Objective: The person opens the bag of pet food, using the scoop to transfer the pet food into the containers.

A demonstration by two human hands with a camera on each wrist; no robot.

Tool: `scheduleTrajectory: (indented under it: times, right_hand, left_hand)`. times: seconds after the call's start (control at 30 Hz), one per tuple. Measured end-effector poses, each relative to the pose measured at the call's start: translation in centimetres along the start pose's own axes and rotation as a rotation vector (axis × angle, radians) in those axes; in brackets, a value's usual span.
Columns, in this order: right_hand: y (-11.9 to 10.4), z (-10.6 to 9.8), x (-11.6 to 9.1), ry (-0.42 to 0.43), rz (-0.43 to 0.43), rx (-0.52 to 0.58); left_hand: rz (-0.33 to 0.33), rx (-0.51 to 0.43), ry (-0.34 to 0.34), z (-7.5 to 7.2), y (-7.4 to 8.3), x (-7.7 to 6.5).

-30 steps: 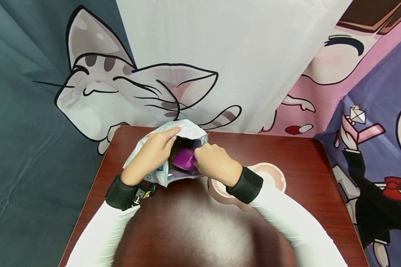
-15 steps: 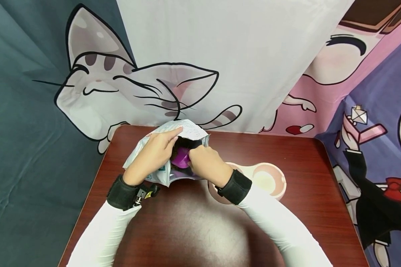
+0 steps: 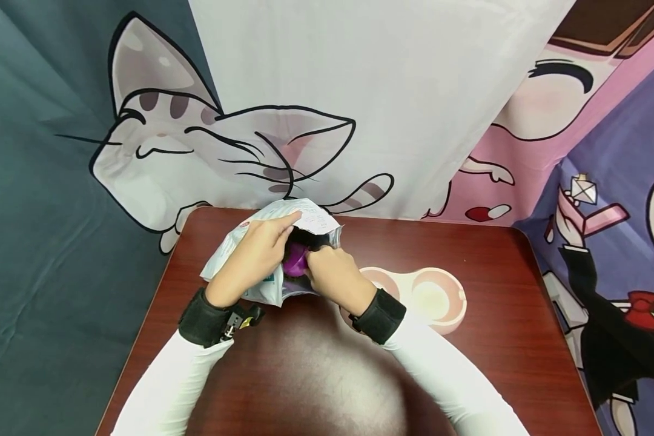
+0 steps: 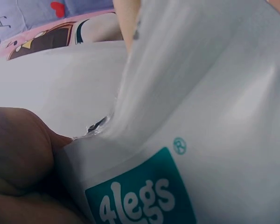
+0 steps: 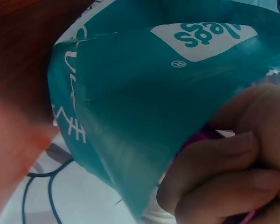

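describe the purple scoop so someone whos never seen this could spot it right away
Start at the reddish-brown table and find the open bag near its far edge. Look into the bag's mouth, where the right hand grips the scoop. Its bright purple sets it apart from the white and teal bag and the pink double bowl.

the bag, scoop inside, is left of the bowls.

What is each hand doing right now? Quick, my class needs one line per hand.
Left hand: closed, gripping the bag at its opening.
Right hand: closed, holding the purple scoop.
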State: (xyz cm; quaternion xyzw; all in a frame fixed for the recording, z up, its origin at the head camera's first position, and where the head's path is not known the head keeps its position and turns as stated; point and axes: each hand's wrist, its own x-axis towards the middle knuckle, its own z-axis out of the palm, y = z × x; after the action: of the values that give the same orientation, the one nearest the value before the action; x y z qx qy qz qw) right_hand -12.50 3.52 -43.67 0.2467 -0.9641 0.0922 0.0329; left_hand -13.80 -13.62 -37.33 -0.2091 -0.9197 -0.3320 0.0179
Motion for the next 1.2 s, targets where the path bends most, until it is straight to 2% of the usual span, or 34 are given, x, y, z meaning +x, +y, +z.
scheduleTrajectory:
  times: [0.23,0.5,0.67,0.9,1.1,1.2]
  right_hand:
    - [-0.2,0.7,-0.3,0.036,-0.014,-0.033]
    - [-0.3,2.1,0.5,0.099,-0.021,-0.050]
    - [-0.2,2.9,0.7,0.099,-0.030,-0.038]
    - [-0.2,3.2,0.5,0.132,-0.026,-0.029]
    - [-0.2,2.6,0.5,0.106,-0.009,-0.004]
    - [-0.1,1.9,0.4,0.065,0.005,0.023]
  left_hand:
    - [0.003,0.012,0.007,0.0,0.0,-0.1]
    - [0.007,0.024,0.009,0.0,0.1,0.0]
    - [0.012,0.031,0.011,0.1,-0.2,-0.1]
    - [-0.016,0.015,0.012,-0.4,-0.5,0.0]
    - [-0.024,0.010,0.002,-0.7,-0.8,0.2]
    - [-0.027,0.005,0.001,-0.9,-1.1,0.3]
